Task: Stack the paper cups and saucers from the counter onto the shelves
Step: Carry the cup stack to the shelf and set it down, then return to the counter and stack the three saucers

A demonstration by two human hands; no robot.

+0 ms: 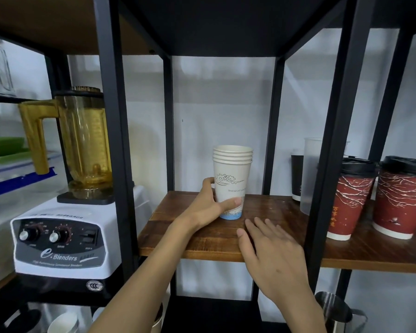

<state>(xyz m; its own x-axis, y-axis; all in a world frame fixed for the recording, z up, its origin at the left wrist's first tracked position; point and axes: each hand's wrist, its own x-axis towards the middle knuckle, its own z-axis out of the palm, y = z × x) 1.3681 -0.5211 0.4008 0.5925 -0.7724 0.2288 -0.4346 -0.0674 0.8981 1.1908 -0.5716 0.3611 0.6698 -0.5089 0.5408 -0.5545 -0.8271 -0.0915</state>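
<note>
A stack of white paper cups (232, 181), nested one inside another with several rims showing at the top, stands upright on the wooden shelf (178, 236) in the middle bay of a black metal rack. The left hand (210, 205) is wrapped around the lower half of the stack, thumb across the front and fingers behind, so it is grasping the cups while their base appears to rest on the board. The right hand (271, 255) is released, palm down and fingers spread, hovering over or lightly resting on the front of the same shelf, just beside the stack and not touching it.

To the right, past an upright post, two red cups with black lids (380, 200) stand on the same board, with a clear plastic tumbler (310, 176) and a dark cup behind them. To the left a blender (65, 188) with an amber jug sits in the next bay.

As for progress, this stack looks placed or nearly so: it only needs letting go, perhaps a nudge further back from the edge. No saucers are visible on this shelf, and the desk the things come from is out of view, so how many cups and saucers are left cannot be told. Some white cups (65, 323) show at the bottom edge, below the blender; whether they belong to the job is unclear.
</note>
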